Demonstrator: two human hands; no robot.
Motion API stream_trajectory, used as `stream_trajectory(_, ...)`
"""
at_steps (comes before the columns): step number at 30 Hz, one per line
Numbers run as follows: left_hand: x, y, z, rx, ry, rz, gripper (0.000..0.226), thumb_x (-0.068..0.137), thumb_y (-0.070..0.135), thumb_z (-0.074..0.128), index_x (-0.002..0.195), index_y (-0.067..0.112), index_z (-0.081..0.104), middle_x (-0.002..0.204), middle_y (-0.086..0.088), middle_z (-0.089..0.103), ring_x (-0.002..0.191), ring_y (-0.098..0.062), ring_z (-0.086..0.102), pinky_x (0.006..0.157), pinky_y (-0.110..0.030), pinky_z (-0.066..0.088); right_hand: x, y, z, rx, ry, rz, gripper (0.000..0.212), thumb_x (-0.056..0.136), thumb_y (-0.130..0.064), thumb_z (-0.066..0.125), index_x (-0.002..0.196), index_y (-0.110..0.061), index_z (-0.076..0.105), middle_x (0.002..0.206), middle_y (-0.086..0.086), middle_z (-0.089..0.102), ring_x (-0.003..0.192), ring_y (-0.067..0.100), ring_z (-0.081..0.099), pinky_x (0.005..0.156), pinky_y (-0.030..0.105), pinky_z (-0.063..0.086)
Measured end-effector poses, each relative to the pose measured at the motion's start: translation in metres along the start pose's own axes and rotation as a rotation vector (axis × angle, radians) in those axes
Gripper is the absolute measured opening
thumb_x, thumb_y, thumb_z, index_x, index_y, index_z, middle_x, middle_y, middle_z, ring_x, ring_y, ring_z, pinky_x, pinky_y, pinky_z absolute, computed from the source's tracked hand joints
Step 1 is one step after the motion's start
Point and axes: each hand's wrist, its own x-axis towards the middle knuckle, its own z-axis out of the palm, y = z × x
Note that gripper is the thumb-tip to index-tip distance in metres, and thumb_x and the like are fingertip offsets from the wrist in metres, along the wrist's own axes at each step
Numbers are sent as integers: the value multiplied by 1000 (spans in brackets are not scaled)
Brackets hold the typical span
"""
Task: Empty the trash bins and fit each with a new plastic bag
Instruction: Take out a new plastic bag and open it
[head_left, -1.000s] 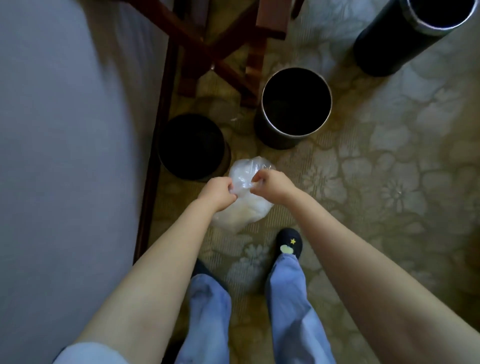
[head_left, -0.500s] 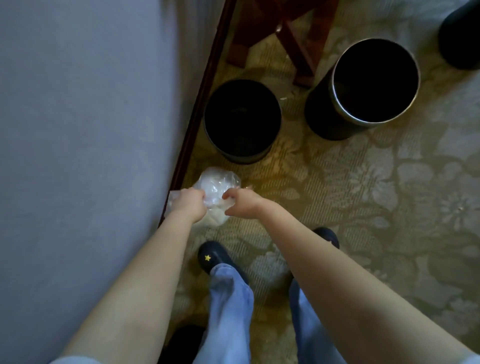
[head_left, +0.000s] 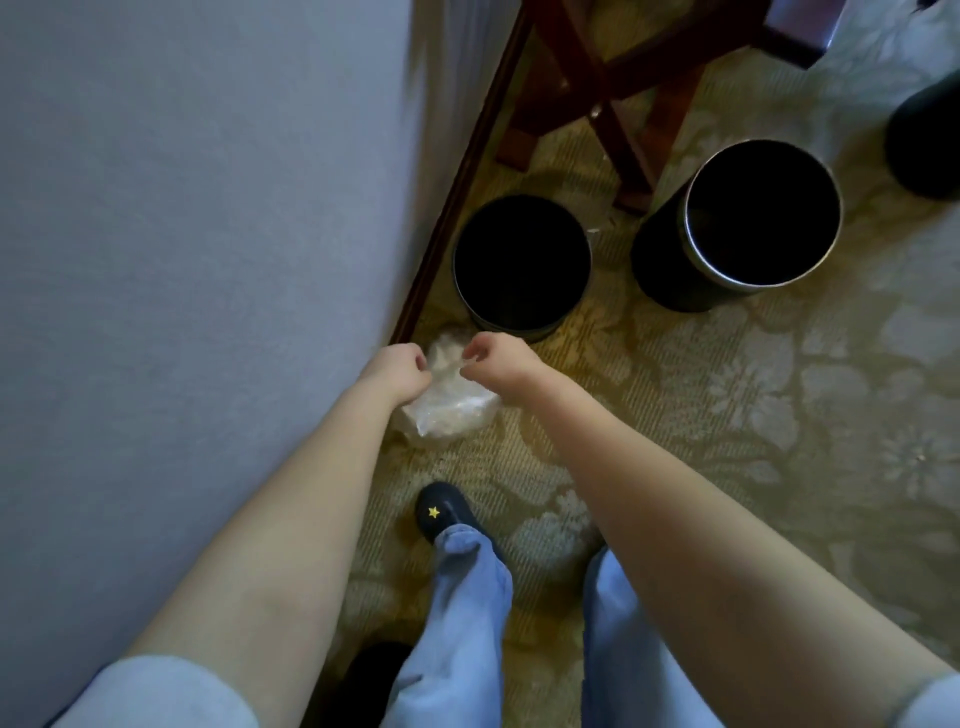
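Parted slightly now, left hand (head_left: 397, 371) and right hand (head_left: 494, 364), fingers curled, seemingly pinch the plastic bag (head_left: 448, 411)

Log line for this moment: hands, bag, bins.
left hand: pinches clear bag | right hand: pinches clear bag | near bin: just beyond bag | silver-rimmed bin: rim bare

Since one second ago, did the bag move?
Yes. Judged against the left bin, the bag went left, toward the wall.

Patterned carpet (head_left: 779, 415) under a plain black bin (head_left: 522, 312), a silver-rimmed bin (head_left: 670, 270) and wooden legs (head_left: 665, 140)
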Motion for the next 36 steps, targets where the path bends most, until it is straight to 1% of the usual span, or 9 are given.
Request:
stream_trajectory(6, -67, 60, -65, -108, 107, 10, 25, 92, 27, 57, 113, 14, 61, 117, -8, 61, 107, -27, 56, 88, -32, 44, -62, -45, -75, -48, 55, -90, 30, 89, -23, 60, 120, -20, 62, 107, 0, 63, 98, 20, 61, 87, 37, 54)
stream_trajectory(8, -100, 78, -85, -147, 159, 7, 26, 92, 27, 57, 113, 13, 62, 117, -8, 62, 108, -26, 56, 85, -30, 42, -91, -60, -102, -90, 62, -146, 30, 91, -23, 60, 121, -18, 62, 113, 4, 64, 102, 22, 61, 90, 39, 54)
stream_trajectory(11, -160, 103, -111, -222, 248, -20, 26, 93, 26, 57, 113, 12, 62, 118, -10, 62, 107, -26, 56, 83, -29, 41, -145, -86, -140, -147, 39, -230, 32, 94, -23, 59, 124, -14, 60, 120, 7, 63, 109, 25, 60, 95, 42, 51)
stream_trajectory(14, -228, 126, -126, -309, 353, -51, 28, 92, 25, 58, 115, 10, 63, 119, -11, 62, 110, -28, 56, 88, -31, 42, -206, -112, -170, -242, 6, -319, 27, 95, -19, 55, 120, -11, 62, 117, 10, 64, 108, 28, 61, 96, 43, 50)
stream_trajectory(19, -353, 145, -127, -398, 433, -110, 26, 92, 26, 60, 112, 10, 63, 119, -11, 62, 108, -27, 56, 87, -28, 42, -307, -152, -183, -364, -50, -430, 27, 93, -20, 57, 118, -9, 62, 121, 10, 64, 111, 29, 61, 97, 39, 48)
stream_trajectory(22, -425, 135, -123, -449, 503, -171, 28, 93, 27, 58, 115, 12, 62, 119, -8, 61, 107, -25, 57, 89, -31, 45, -359, -171, -165, -421, -123, -502, 30, 93, -21, 59, 121, -10, 61, 123, 10, 63, 112, 28, 60, 99, 38, 47)
stream_trajectory(27, -535, 91, -83, -557, 646, -324, 29, 94, 28, 57, 118, 12, 60, 120, -7, 60, 108, -24, 56, 90, -33, 46, -441, -191, -107, -512, -239, -643, 28, 92, -22, 62, 118, -12, 61, 115, 10, 65, 103, 26, 63, 92, 36, 51)
stream_trajectory(32, -668, 47, 12, -673, 766, -503, 27, 93, 26, 59, 114, 9, 61, 117, -10, 61, 102, -23, 56, 84, -29, 43, -542, -185, -18, -590, -369, -805, 27, 92, -19, 61, 117, -9, 62, 110, 13, 66, 96, 27, 66, 84, 34, 51)
stream_trajectory(36, -805, 29, 124, -751, 871, -669, 29, 92, 24, 60, 115, 7, 63, 117, -11, 63, 107, -27, 58, 89, -31, 44, -646, -146, 81, -650, -551, -923, 26, 94, -17, 59, 118, -7, 60, 116, 13, 63, 88, 24, 63, 71, 26, 47)
